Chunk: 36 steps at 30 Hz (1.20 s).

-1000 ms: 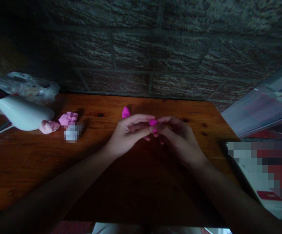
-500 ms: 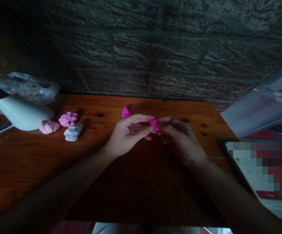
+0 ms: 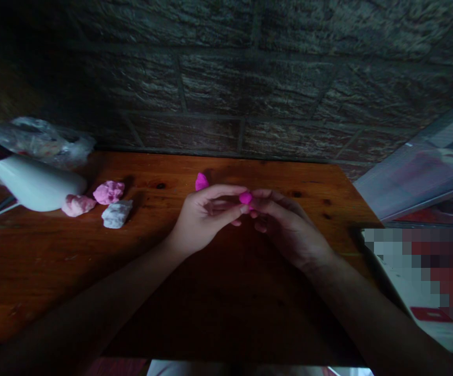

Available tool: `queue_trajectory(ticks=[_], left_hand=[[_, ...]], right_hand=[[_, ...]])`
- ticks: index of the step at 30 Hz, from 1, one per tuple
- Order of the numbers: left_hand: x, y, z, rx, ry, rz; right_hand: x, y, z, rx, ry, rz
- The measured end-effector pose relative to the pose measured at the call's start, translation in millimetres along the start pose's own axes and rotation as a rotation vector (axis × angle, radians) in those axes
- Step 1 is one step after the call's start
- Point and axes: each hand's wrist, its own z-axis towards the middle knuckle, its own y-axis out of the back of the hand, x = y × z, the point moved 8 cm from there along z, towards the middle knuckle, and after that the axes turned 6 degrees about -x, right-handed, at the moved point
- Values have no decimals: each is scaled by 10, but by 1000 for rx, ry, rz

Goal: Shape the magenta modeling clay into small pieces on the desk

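A small piece of bright magenta modelling clay (image 3: 245, 198) is pinched between both hands above the middle of the table. My left hand (image 3: 206, 216) grips it from the left with thumb and fingertips. From the other side, my right hand (image 3: 285, 219) closes thumb and index finger on the same piece. Behind my left hand, partly covered by it, stands another magenta clay lump (image 3: 201, 181). Further left lie a pink clay lump (image 3: 109, 192), a paler pink lump (image 3: 78, 205) and a whitish lump (image 3: 117, 214), close together.
A white bottle-shaped object (image 3: 38, 183) lies at the left of the wooden table (image 3: 163, 167), with a crumpled clear plastic bag (image 3: 54, 143) behind it. A dark stone-patterned wall (image 3: 218, 78) borders the far edge. At the right is a pale box-like object (image 3: 402, 282), partly pixelated.
The magenta piece between my fingertips has shifted slightly, and less of it shows below my thumbs. Both hands stay in nearly the same place.
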Motion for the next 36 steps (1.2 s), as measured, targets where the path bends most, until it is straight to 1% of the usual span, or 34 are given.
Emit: queue_trajectory(ticks=[5,11,18,21,27,31,36], left_hand=[[3,7,-6,-11,4,27],[-41,-9,-10,-27,-14,9],[-42,-6,-9,-30,-11,14],[-2,2,5,-6,22,-18],[102,-5,25,46,136,-148],[115,-9,26,38,185,-202],[111,-10,18,22,221,-212]], right_hand=[[-2,-3,-1,2,-3,10],[-7,-8,-9,2,-4,-2],[6,-9,-10,6,-14,-4],[34,0,-17,7,-9,-19],[60,-41,-35,44,11,4],[75,-46,-44,34,37,8],[96,-61,-57,51,85,-38]])
